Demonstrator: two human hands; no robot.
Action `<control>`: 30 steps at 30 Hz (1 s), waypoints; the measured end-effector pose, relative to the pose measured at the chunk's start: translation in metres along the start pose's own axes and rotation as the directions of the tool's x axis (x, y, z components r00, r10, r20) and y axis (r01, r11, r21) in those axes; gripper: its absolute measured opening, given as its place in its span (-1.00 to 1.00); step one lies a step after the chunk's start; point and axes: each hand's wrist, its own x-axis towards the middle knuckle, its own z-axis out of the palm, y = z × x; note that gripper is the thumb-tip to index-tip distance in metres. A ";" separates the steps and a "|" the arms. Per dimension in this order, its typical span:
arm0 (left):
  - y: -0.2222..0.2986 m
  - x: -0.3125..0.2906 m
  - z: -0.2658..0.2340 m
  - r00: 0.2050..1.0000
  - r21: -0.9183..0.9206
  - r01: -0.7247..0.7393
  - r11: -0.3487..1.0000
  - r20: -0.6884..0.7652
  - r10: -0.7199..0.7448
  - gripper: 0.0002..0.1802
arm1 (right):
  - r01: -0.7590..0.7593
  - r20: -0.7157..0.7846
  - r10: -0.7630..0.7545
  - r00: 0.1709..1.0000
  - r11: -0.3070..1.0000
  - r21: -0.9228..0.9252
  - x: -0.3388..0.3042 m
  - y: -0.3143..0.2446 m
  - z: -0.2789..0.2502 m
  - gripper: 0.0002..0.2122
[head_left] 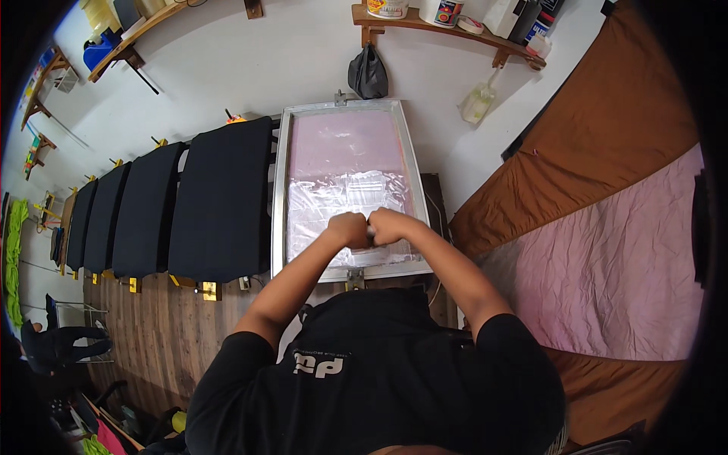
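Observation:
Both fists meet over the lower half of a silk-screen printing frame (278, 189), a metal rim around a pinkish mesh (345, 144). Its near half is covered with shiny clear film or tape (326, 199). My left hand (349, 230) is closed, knuckles up. Right against it, my right hand (393, 227) is closed too. Between them a small greyish piece (371, 233) peeks out; the fingers hide the rest of it, so its kind cannot be told. A metal clamp (355, 279) grips the frame's near edge.
Left of the frame, several boards covered in black cloth (221, 201) stand in a row above a wooden floor (178, 334). Brown and pink fabric (607, 273) hangs at the right. Shelves (447, 32) with tubs line the wall. A person (64, 341) is at the far lower left.

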 end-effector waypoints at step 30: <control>0.008 -0.035 0.081 0.809 0.010 -0.184 0.983 -0.567 0.157 -0.78 | -0.151 -0.473 0.108 0.874 0.987 -0.053 -0.046 -0.040 0.077 -0.85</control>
